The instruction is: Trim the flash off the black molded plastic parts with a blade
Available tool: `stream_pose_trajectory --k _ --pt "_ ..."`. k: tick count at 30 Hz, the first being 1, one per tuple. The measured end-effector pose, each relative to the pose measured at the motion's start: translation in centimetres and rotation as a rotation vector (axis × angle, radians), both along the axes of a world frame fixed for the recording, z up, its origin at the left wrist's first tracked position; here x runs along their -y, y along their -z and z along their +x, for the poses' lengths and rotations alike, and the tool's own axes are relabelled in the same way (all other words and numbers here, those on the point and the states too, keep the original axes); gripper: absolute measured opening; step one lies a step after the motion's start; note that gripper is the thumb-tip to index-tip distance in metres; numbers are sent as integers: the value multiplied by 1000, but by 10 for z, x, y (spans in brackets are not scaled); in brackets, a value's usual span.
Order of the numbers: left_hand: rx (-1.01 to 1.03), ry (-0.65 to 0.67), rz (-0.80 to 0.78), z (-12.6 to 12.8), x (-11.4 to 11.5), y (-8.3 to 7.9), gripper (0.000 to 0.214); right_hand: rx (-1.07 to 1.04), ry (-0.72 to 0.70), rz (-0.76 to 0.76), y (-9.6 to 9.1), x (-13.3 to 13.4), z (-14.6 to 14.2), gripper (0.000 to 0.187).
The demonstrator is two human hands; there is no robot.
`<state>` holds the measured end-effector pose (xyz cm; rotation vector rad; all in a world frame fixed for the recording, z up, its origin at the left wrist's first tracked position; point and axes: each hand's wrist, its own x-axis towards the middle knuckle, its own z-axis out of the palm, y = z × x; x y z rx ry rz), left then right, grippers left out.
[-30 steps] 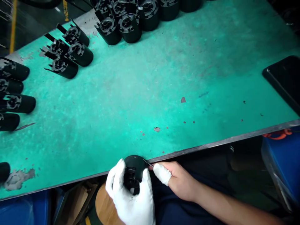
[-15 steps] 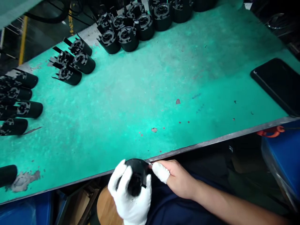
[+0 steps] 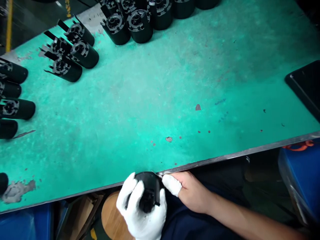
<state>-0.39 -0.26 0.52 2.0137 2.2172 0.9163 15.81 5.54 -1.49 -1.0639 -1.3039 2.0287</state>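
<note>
My left hand (image 3: 141,213), in a white glove, wraps a black part (image 3: 147,191) just below the near edge of the tabletop (image 3: 160,100), off its surface and over my lap. The gloved fingers (image 3: 135,196) are curled tight around the part's round body, pinching it from both sides. My right hand (image 3: 190,191) is bare except for a white cover (image 3: 171,184) on one fingertip, which presses against the part's rim. Its other fingers are folded under, and I cannot tell whether they pinch anything. A thin sliver shows at the rim, too small to make out.

The risk I see is the grip. The part hangs over open space with nothing beneath it but my legs and a round wooden seat (image 3: 111,216), so a slip of the glove on smooth plastic would likely send it to the floor. A hard push from the covered fingertip could twist it out of my left hand. The bare skin beside that tip could catch on a sharp edge.

Farther out, the green tabletop is worn, with scuffs. A flat dark slab (image 3: 306,86) lies at the right edge. Black parts lie on their sides at the far left (image 3: 17,108) and in a cluster (image 3: 72,53). Others stand upright at the far edge (image 3: 140,23).
</note>
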Motion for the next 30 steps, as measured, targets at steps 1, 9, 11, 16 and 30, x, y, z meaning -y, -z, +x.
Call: stream_pose_trajectory --k 1,9,11,16,30 --pt "1 -2 -3 0 0 0 65 -11 -8 -8 0 0 1 32" --pt "8 0 6 0 -3 2 62 59 -58 33 -2 2 6 33" --pt "-4 -4 9 1 -4 1 60 47 -41 20 -3 4 5 33" --pt "-16 -8 12 3 -6 -2 52 45 -29 0 3 6 4 39" --pt "-13 66 45 -14 -2 -6 50 169 -27 -36 -6 8 -1 36"
